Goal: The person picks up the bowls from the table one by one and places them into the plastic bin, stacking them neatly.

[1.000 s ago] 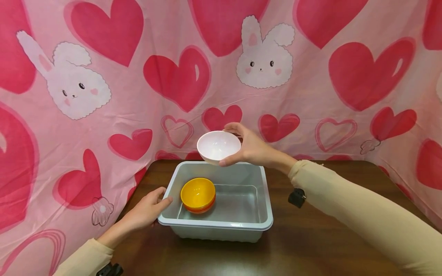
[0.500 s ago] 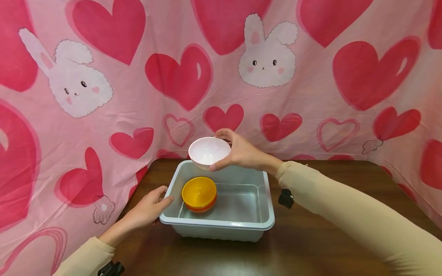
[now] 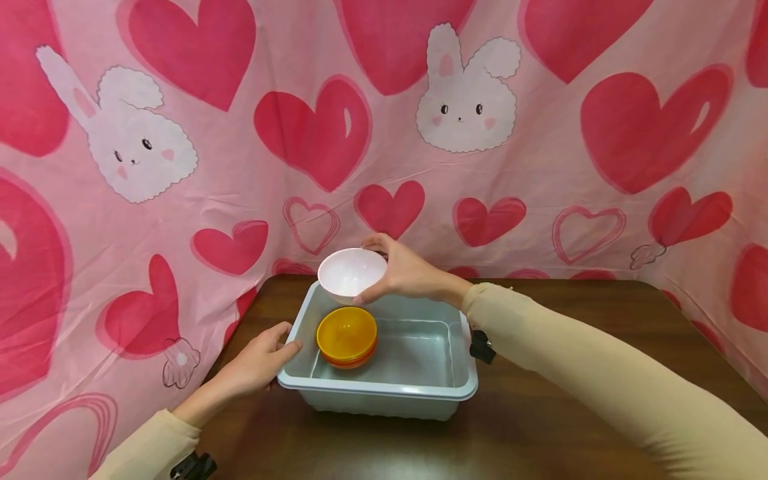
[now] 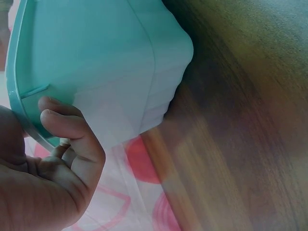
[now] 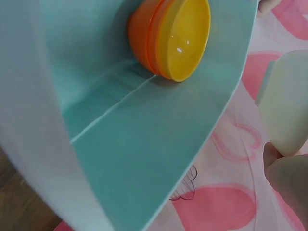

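Note:
My right hand (image 3: 414,273) holds a white bowl (image 3: 350,273) by its right side, thumb at the near rim. The bowl is tilted with its inside toward the head camera, above the back left of a grey plastic basin (image 3: 378,389). Down in the basin's left part, a yellow bowl (image 3: 347,332) sits nested in orange ones (image 5: 144,33). My left hand (image 3: 261,360) grips the basin's left rim, thumb over the top; in the left wrist view its fingers (image 4: 67,126) curl beneath the rim against the outer wall.
The basin stands on a dark brown wooden table (image 3: 570,360). A pink cloth (image 3: 540,153) with hearts and rabbits hangs behind and at the sides. Black straps with small devices (image 3: 482,347) are at both wrists.
My right hand has carried the white bowl left and downward, closer over the nested bowls. My left hand stays on the basin rim, and the basin has not visibly moved.

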The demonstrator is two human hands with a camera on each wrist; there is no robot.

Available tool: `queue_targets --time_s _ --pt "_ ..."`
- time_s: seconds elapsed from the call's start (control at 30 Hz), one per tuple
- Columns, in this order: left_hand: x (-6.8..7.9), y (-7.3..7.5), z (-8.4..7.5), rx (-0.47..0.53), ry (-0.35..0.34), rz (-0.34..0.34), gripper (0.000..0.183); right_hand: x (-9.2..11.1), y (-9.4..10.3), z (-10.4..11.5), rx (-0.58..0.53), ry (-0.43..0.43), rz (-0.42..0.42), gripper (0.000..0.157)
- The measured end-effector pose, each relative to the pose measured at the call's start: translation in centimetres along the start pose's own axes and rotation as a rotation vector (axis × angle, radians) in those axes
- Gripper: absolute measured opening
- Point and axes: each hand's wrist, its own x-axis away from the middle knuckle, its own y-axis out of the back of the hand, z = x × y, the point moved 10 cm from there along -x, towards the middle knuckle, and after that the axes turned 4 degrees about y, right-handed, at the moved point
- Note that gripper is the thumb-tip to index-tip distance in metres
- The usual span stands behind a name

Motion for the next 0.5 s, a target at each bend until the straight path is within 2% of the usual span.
queue_targets --time_s 0.17,0.33,0.5 --pt "-0.1 -0.1 0.1 0.006 -0.009 0.007 0.028 -0.5 -1.0 -0.2 -0.01 -0.001 0.01 0.094" --pt "-0.2 -0.1 0.1 0.01 -0.029 0.015 0.029 -1.1 -1.9 -0.4 -0.001 -0.005 0.022 0.097" --pt "-0.3 -0.1 0.0 0.011 -0.036 0.014 0.029 -1.7 -2.7 -0.2 -0.017 0.02 0.037 0.095"
